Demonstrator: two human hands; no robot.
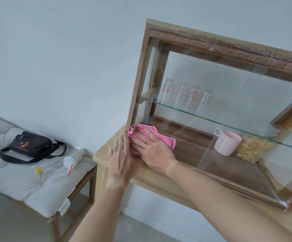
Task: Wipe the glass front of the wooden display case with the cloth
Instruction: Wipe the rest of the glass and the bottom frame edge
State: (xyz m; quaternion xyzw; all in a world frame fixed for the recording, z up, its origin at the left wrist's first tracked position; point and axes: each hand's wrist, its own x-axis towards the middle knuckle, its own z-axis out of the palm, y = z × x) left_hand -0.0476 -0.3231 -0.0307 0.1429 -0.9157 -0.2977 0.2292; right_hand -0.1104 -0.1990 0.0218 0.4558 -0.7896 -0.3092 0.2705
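Observation:
The wooden display case (142,72) stands on a light wooden table, its glass front (220,95) facing me. A pink cloth (166,139) lies against the lower left corner of the glass. My right hand (156,151) presses flat on the cloth with fingers spread. My left hand (121,154) lies flat beside it, fingers together, resting on the case's lower left corner and the edge of the cloth.
Inside the case, several clear glasses (188,96) stand at the back; a pink cup (227,142) and a bag of pale snacks (253,149) sit on the floor under the glass shelf (211,117). Left, a cushioned stool (19,182) holds a black bag (30,145) and plastic bottle (71,158).

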